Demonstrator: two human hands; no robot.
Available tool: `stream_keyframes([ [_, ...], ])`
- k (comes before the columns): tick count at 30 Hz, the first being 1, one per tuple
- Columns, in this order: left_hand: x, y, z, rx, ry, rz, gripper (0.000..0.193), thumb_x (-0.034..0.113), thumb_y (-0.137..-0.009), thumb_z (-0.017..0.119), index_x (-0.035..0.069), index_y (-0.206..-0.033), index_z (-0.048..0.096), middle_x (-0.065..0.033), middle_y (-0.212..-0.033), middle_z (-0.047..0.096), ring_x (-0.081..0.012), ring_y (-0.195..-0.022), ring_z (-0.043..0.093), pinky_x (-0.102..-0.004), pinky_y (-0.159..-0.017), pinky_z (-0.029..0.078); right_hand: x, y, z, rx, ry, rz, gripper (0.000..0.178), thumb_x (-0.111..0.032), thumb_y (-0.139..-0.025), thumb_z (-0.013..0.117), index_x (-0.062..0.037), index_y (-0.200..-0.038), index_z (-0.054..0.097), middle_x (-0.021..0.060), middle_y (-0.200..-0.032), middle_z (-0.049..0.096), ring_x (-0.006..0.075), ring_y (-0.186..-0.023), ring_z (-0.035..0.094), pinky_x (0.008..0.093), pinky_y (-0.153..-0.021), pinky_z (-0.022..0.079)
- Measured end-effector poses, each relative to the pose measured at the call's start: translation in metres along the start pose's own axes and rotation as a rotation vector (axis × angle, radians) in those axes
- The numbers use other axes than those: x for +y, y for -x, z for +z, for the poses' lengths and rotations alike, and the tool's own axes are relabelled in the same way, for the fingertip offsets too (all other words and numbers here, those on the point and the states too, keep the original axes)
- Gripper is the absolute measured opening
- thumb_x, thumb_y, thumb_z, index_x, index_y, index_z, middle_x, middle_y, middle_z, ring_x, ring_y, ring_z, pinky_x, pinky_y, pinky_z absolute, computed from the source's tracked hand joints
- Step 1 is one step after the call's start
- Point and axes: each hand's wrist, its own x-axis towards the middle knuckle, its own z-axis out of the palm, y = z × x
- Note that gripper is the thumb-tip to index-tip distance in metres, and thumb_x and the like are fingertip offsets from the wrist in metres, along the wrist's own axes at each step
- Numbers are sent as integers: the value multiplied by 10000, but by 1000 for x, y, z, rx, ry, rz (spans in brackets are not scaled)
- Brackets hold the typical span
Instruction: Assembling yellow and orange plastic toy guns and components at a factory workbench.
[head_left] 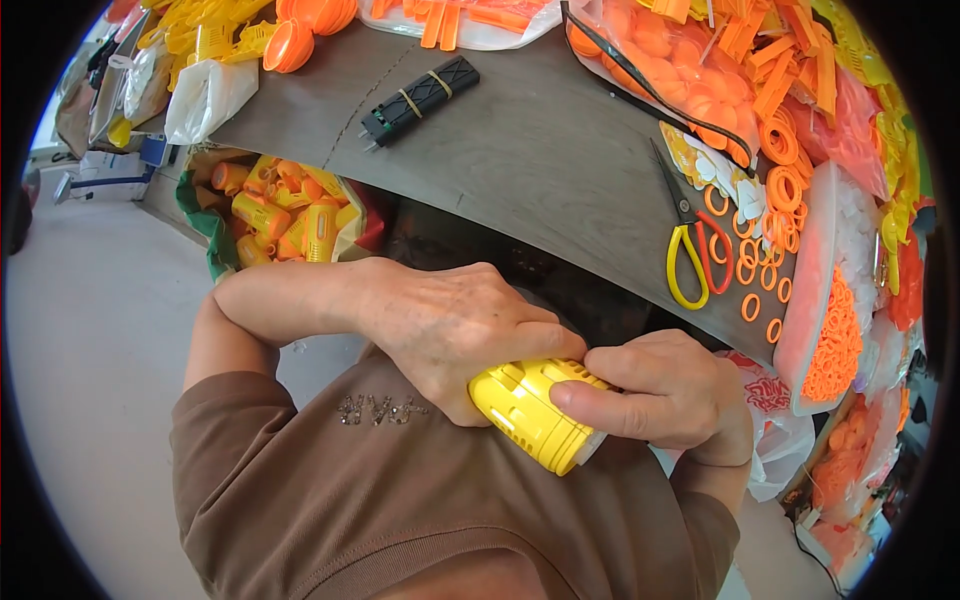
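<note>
Head view: clock directions taken from the picture's middle.
Yellow housing: the slotted, rounded yellow housing (pixel 530 408) sits at 5 o'clock, in front of the brown shirt (pixel 430 490), tilted, its pale end toward 4 o'clock.
Left hand: the left hand (pixel 450 325) is wrapped round the 10 o'clock side of the housing; presumably this steadies it, since nothing is seen supporting it from below.
Right hand: the right hand (pixel 655 390) grips the same housing, narrow, thumb along its side near the pale end; the other fingertips are hidden. Opposed grips probably stop it turning.
Sack: at 10 o'clock, a green-and-red sack (pixel 203 225) below the desk (pixel 540 120) edge; yellow-and-orange parts (pixel 320 232) heaped inside, similar in colour to the housing.
Scissors: red-and-yellow-handled scissors (pixel 688 260) at 2 to 3 o'clock, handles toward the person, probably for an easy right-side reach.
Tub: pale tub (pixel 806 300) at 3 o'clock; small orange rings (pixel 835 345) in its near part. Its wall presumably keeps them from scattering; larger rings (pixel 747 268) lie loose beside it.
Clear bag: at 1 o'clock, orange domed parts (pixel 690 85) inside.
Black piece: black bar (pixel 420 102) at 11 to 12 o'clock, two rubber bands (pixel 410 103) round it, likely binding it together.
</note>
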Motion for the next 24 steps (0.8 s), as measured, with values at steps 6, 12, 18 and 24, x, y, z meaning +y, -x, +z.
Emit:
stream_keyframes([
  [6, 9, -6, -16, 146, -362, -61, 656, 154, -604, 714, -54, -1167, 452, -115, -762, 535, -307, -620, 593, -393, -500, 475, -5, 3, 0, 393, -422, 272, 743, -612, -755, 628, 18, -1146, 574, 167, -1023, 608, 296, -981, 592, 390, -811, 485],
  [12, 18, -20, -32, 195, -684, -111, 783, 210, -560, 755, -51, -1222, 430, -76, -783, 514, -241, -614, 581, -349, -510, 462, 9, -10, 6, 417, 279, 94, 965, -648, -632, 679, 46, -1259, 443, 238, -1131, 528, 328, -964, 581, 390, -788, 501],
  [18, 7, -20, -30, 218, -712, -97, 807, 221, -544, 754, -41, -1237, 436, -84, -811, 535, -243, -630, 589, -350, -528, 473, 26, -19, 16, 583, 425, -80, 709, -431, -691, 790, 9, -1160, 491, 179, -1002, 529, 277, -795, 552, 352, -645, 478],
  [24, 0, -22, -32, 287, -705, -83, 777, 239, -580, 750, -31, -1242, 447, -97, -851, 561, -252, -641, 595, -357, -548, 481, 35, -28, 9, 585, 457, -132, 547, -260, -702, 770, 3, -1111, 520, 159, -949, 533, 254, -710, 526, 338, -566, 445],
])
